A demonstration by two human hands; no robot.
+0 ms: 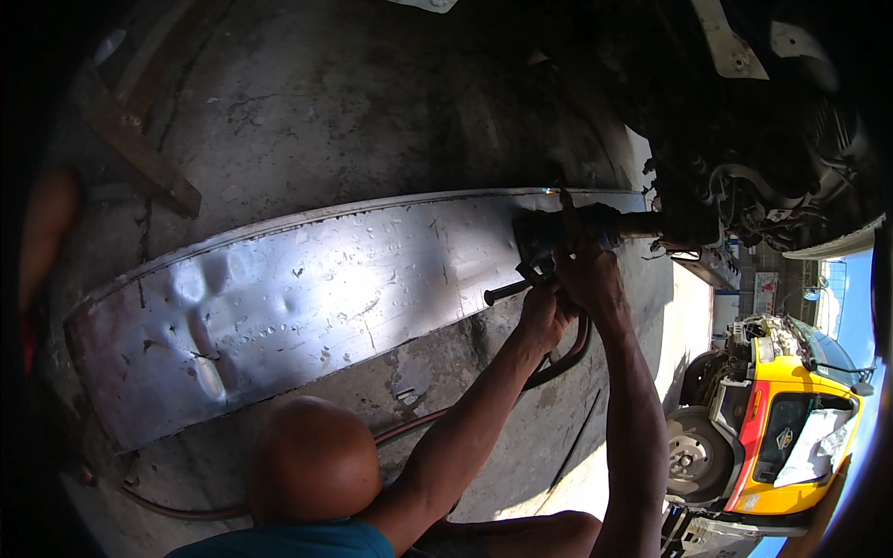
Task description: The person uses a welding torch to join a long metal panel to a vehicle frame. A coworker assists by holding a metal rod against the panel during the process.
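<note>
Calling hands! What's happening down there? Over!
Right hand gripping torch; left hand curled close beside it. Bright spot at metal sheet's far edge. Hose close below hands.

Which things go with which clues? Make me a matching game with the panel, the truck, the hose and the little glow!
Things:
1. Panel
2. Truck
3. Hose
4. Glow

Clues:
A. Thin and bendy
B. Tiny and bright, at the far edge of the metal
C. Wide, silver and dented
D. Yellow with red, off to the right

Right pairs: 1-C, 2-D, 3-A, 4-B
</note>
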